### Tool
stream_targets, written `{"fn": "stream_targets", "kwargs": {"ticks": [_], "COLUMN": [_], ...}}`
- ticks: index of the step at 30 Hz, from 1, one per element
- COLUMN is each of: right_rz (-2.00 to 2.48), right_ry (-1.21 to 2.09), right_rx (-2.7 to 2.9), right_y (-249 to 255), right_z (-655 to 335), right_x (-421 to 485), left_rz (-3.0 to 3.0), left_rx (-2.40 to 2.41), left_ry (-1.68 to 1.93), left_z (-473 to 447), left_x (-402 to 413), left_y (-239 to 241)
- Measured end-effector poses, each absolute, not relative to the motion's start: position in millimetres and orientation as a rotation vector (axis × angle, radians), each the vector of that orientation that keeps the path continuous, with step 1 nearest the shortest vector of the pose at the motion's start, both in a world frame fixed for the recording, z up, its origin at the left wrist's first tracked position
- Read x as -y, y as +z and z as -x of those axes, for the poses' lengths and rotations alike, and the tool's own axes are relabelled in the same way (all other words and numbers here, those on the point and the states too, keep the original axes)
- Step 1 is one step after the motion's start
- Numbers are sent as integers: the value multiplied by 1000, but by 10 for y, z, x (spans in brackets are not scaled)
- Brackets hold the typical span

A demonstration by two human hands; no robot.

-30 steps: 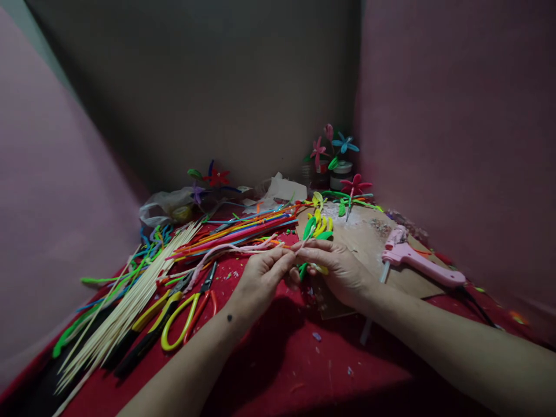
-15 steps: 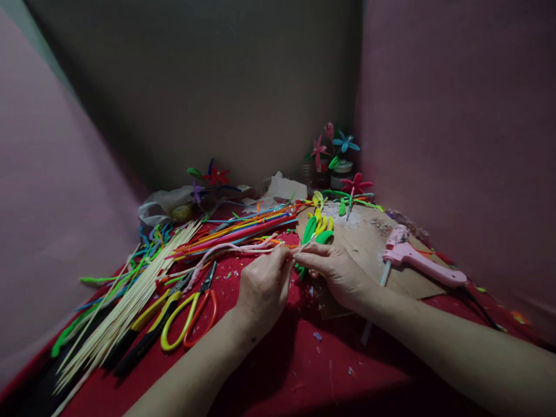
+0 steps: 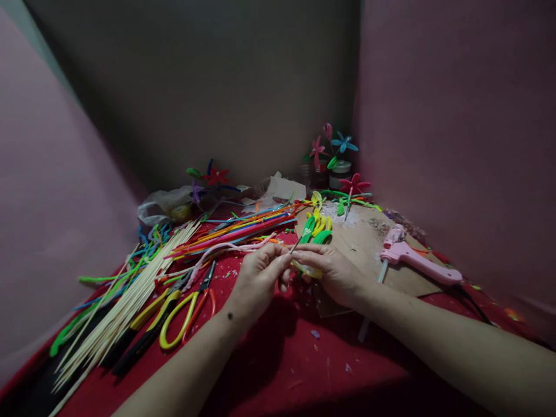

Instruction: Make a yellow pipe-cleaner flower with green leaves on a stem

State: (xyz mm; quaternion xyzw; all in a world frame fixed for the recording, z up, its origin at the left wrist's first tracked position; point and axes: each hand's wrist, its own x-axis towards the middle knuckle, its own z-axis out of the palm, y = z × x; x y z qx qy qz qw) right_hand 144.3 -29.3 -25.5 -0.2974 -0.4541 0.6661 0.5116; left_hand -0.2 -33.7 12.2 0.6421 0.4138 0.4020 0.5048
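Observation:
My left hand (image 3: 263, 275) pinches a thin dark stem (image 3: 297, 244) with small pale tips at its upper end. The fingertips of my right hand (image 3: 336, 271) are pressed together at the same stem, close to my left fingers. Below my right fingers shows a pale yellow, see-through piece (image 3: 309, 270), partly covered by the hand; its kind cannot be made out. Just beyond the hands lie green pipe-cleaner leaves (image 3: 322, 237) and curled yellow pipe-cleaner pieces (image 3: 320, 222).
Wooden skewers (image 3: 130, 304), pliers (image 3: 150, 324) and scissors (image 3: 191, 315) lie at left on the red cloth (image 3: 269, 376). Bundled pipe cleaners (image 3: 243, 229) lie behind them. A pink glue gun (image 3: 417, 260) rests on cardboard (image 3: 360, 243) at right; pipe-cleaner flowers (image 3: 344, 142) stand behind.
My left hand has turned, its fingers more opened out. The stem now points up between the hands, and the pale yellow piece has come into sight under my right fingers.

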Motion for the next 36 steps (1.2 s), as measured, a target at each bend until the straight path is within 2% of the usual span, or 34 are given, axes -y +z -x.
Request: {"fn": "stream_targets", "kwargs": {"ticks": [6, 13, 22, 30, 36], "right_rz": [682, 801, 760, 756, 792], "right_ry": [1645, 1438, 1584, 1636, 1488], "right_rx": [1048, 1084, 845, 800, 1020], "right_y": [-209, -209, -201, -181, -190], "right_z": [-1438, -1489, -1459, -1415, -1393], "right_x": [333, 337, 349, 408, 446], "left_rz": [-1263, -1991, -2388, -2614, -2391], "left_rx": [-806, -1029, -1148, -1177, -1156], "left_ry": [836, 940, 1124, 1255, 1253], "left_z": [35, 29, 49, 25, 27], "left_x": [275, 295, 321, 367, 378], "left_y": [155, 106, 29, -36, -27]}}
